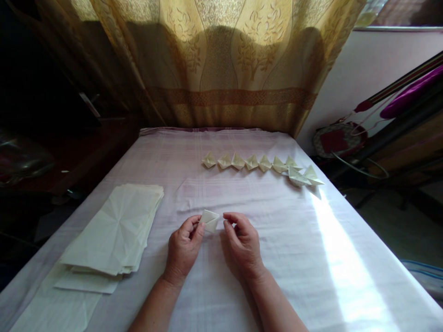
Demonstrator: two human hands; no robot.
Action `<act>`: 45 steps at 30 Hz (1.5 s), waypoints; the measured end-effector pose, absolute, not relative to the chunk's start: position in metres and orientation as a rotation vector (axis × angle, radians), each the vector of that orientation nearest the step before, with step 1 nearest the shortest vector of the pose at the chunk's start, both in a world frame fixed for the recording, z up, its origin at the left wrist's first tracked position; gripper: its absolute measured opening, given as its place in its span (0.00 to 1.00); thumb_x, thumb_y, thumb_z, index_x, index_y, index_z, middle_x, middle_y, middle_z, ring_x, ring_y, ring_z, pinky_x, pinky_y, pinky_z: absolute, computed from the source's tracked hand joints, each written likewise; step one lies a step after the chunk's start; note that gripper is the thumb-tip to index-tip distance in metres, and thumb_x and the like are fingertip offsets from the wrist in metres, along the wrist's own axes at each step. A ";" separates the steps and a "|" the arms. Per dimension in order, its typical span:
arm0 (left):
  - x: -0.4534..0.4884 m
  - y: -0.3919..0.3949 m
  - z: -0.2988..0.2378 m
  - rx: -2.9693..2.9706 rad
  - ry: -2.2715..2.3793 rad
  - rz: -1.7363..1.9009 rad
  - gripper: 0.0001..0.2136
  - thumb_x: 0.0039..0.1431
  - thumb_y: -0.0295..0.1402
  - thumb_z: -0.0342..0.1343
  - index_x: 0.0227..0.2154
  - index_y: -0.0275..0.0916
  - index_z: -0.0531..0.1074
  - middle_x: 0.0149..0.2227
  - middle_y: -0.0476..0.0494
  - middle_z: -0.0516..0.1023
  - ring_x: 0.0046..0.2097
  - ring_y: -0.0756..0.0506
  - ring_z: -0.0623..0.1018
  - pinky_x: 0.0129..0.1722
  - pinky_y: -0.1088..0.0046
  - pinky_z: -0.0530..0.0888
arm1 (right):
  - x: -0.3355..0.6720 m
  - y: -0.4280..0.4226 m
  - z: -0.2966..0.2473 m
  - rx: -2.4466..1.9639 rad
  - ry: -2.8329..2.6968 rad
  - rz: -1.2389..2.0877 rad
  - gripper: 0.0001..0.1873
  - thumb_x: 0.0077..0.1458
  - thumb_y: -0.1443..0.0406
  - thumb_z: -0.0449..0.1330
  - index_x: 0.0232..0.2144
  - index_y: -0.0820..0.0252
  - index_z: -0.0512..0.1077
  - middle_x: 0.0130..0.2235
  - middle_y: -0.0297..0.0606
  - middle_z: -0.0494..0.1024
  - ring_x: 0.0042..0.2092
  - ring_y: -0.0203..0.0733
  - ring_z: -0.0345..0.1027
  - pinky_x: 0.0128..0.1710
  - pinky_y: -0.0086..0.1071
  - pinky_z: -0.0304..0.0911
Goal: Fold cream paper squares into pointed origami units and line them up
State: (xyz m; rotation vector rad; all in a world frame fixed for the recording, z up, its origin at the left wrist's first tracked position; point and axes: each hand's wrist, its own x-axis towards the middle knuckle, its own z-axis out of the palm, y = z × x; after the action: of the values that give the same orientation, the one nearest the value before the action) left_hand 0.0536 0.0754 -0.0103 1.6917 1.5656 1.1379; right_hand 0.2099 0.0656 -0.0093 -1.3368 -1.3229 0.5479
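Observation:
My left hand (183, 246) pinches a small folded piece of pale paper (209, 220) between thumb and fingers, just above the white cloth. My right hand (241, 242) is beside it, fingers curled with the fingertips close to the paper's right edge; whether it touches the paper I cannot tell. A row of several finished folded paper shapes (258, 163) lies further back on the cloth, running from the middle to the right.
A stack of creased pale paper sheets (116, 230) lies at the left on the white-clothed table (311, 258). A golden curtain (221, 64) hangs behind. Dark furniture stands at the left, a frame and round object (337, 140) at the right. Sunlight streaks the right side.

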 end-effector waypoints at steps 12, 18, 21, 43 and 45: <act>0.053 0.072 -0.009 1.550 1.394 1.003 0.16 0.60 0.41 0.52 0.47 0.39 0.73 0.35 0.46 0.83 0.32 0.48 0.82 0.31 0.76 0.76 | 0.212 0.068 -0.012 -1.333 -1.187 0.851 0.10 0.53 0.60 0.59 0.34 0.58 0.78 0.32 0.37 0.82 0.32 0.39 0.75 0.32 0.29 0.70; 0.054 0.069 -0.003 1.715 1.408 0.971 0.16 0.61 0.37 0.49 0.49 0.40 0.72 0.30 0.50 0.82 0.28 0.50 0.79 0.29 0.78 0.74 | 0.211 0.069 -0.015 -1.383 -1.172 0.789 0.10 0.52 0.61 0.60 0.35 0.57 0.78 0.32 0.37 0.82 0.33 0.40 0.74 0.34 0.30 0.70; 0.054 0.069 -0.002 1.799 1.408 0.963 0.17 0.62 0.36 0.47 0.51 0.39 0.70 0.28 0.51 0.80 0.28 0.50 0.79 0.29 0.78 0.74 | 0.213 0.069 -0.015 -1.389 -1.249 0.753 0.09 0.53 0.62 0.59 0.33 0.56 0.78 0.33 0.36 0.82 0.34 0.40 0.75 0.36 0.31 0.70; 0.042 0.079 -0.008 2.399 1.408 0.882 0.08 0.60 0.34 0.57 0.41 0.44 0.76 0.36 0.47 0.80 0.40 0.44 0.76 0.46 0.64 0.69 | 0.227 0.072 -0.014 -1.376 -1.876 0.433 0.08 0.61 0.67 0.57 0.35 0.54 0.77 0.33 0.35 0.81 0.37 0.41 0.70 0.40 0.34 0.60; 0.044 0.078 -0.009 2.372 1.508 0.871 0.06 0.60 0.33 0.56 0.39 0.44 0.76 0.34 0.48 0.80 0.38 0.45 0.76 0.44 0.65 0.68 | 0.227 0.071 -0.015 -1.385 -1.800 0.444 0.10 0.61 0.66 0.55 0.36 0.55 0.77 0.35 0.37 0.80 0.39 0.41 0.70 0.42 0.34 0.62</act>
State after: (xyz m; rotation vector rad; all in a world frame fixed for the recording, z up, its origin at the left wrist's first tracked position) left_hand 0.0437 0.0781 -0.0092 2.3715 1.5077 0.8714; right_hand 0.2269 0.0713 -0.0146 -1.3854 -1.8005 0.4436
